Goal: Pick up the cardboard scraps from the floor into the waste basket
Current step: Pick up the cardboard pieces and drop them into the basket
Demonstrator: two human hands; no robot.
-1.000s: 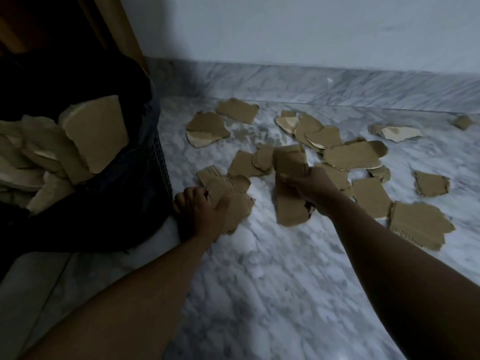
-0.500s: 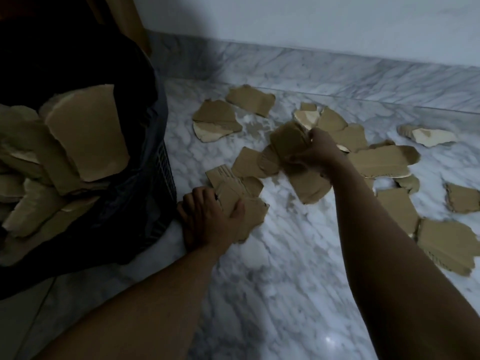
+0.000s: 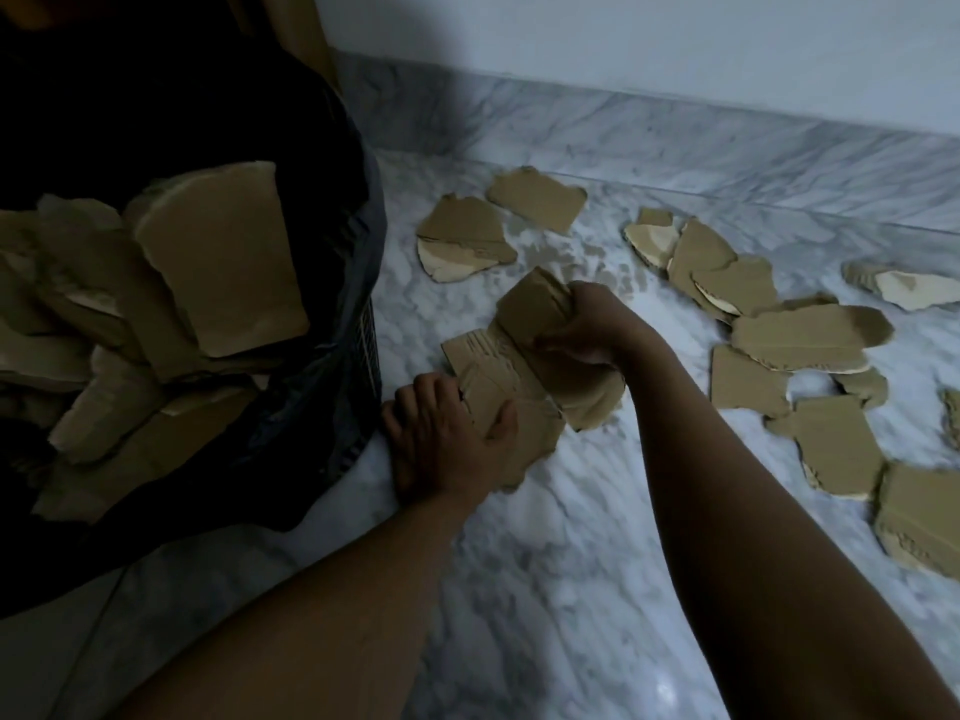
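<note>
My right hand [image 3: 587, 324] grips a bunch of brown cardboard scraps [image 3: 540, 309] a little above the marble floor. My left hand [image 3: 441, 439] rests on the floor beside the basket, its thumb and fingers round a flat stack of scraps [image 3: 498, 402] that lies just under the right hand's bunch. The waste basket [image 3: 358, 324], lined with a black bag, stands at the left and holds several torn cardboard pieces [image 3: 218, 262]. Several more scraps [image 3: 805, 335] lie scattered over the floor to the right and toward the wall.
A marble skirting [image 3: 675, 132] and a pale wall close off the far side. A wooden door frame [image 3: 306, 28] rises behind the basket. Bare marble floor [image 3: 561, 589] spreads between my forearms in the foreground.
My right hand has carried its bunch of scraps leftward, from the scattered pile to just over the stack under my left hand. The left hand has stayed in place beside the basket.
</note>
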